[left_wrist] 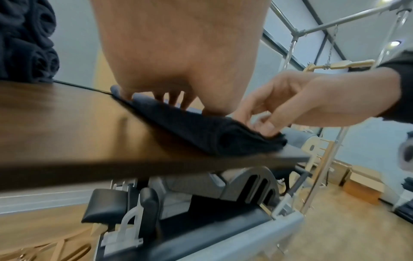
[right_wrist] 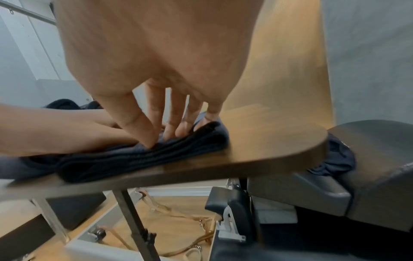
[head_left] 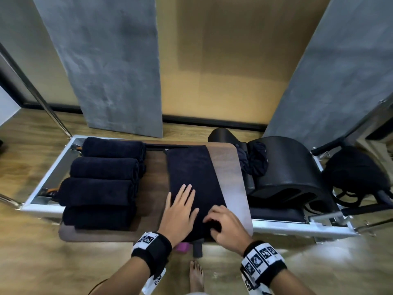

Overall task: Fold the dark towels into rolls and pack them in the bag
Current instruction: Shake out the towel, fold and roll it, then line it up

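Observation:
A long folded dark towel [head_left: 191, 167] lies lengthwise on the wooden table [head_left: 231, 177]. My left hand [head_left: 181, 203] presses flat on its near part, fingers straight. My right hand [head_left: 221, 222] curls over the near end and pinches the first fold of the roll. The wrist views show that thick rolled edge [left_wrist: 223, 141] [right_wrist: 145, 155] under my right fingertips [right_wrist: 152, 141]. Several finished dark rolls [head_left: 102, 188] lie side by side at the table's left. A black bag [head_left: 355, 173] sits at the far right.
Loose dark towels [head_left: 255, 160] are heaped on a black curved barrel [head_left: 291, 167] right of the table. A metal frame [head_left: 42, 179] surrounds the table, with poles at the left. My bare foot [head_left: 196, 275] stands on the wood floor below the table's near edge.

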Demonstrator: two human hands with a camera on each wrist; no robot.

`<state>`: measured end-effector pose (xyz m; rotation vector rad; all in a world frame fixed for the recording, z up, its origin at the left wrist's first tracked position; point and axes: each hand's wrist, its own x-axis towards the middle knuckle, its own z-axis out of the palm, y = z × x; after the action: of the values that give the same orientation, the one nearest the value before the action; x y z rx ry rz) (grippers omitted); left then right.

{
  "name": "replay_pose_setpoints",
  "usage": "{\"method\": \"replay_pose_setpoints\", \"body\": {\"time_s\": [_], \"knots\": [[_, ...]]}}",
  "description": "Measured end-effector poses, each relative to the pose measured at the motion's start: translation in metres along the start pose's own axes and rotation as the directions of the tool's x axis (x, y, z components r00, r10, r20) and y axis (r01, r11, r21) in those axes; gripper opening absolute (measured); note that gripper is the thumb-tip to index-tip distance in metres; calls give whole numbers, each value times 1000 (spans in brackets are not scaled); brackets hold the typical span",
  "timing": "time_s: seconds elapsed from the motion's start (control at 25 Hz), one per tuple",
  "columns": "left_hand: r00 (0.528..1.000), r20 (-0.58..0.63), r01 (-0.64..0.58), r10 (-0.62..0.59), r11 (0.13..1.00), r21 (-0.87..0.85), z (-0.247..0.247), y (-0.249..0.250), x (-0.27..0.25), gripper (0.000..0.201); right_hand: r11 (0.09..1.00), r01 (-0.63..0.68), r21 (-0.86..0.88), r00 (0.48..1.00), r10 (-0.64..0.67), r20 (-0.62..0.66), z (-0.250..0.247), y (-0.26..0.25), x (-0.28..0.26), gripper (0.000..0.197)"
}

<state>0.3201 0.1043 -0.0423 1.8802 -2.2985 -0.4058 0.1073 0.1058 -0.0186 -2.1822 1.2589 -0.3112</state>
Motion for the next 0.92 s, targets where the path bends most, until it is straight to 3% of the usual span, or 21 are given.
{"method": "replay_pose_setpoints", "body": {"time_s": [0.12,0.28,0.4,0.52,0.64,0.76,0.84,0.92], "knots": [[993,6,-116,116,993,-10,11,4,-49,71,993,8,-115,992,-23,-127,19,1,-24,43],[990,51,-134,134,991,13,21,-6,-88,74,939,-31,-344,998,10,-62,37,-6,-44,71],[991,5,-135,135,991,-13,19,-13,-95,75,919,-34,-393,996,-3,-91,43,-16,-48,65],[977,-114,-190,178,977,-101,13,-22,-100,48,902,-16,-431,989,-50,-141,51,-29,-52,60],[980,-166,-153,112,952,-265,7,-34,-105,25,864,-36,-503,989,-40,-140,57,-39,-55,55],[974,-228,-64,-6,953,-295,-1,-38,-107,13,851,-40,-524,995,-17,-103,55,-42,-49,61],[973,-229,-35,-38,952,-304,-1,-38,-105,14,893,-60,-447,992,4,-124,52,-44,-40,59],[971,-217,4,-97,919,-395,-1,-38,-100,17,958,-121,-259,981,75,-181,47,-45,-32,49]]}}
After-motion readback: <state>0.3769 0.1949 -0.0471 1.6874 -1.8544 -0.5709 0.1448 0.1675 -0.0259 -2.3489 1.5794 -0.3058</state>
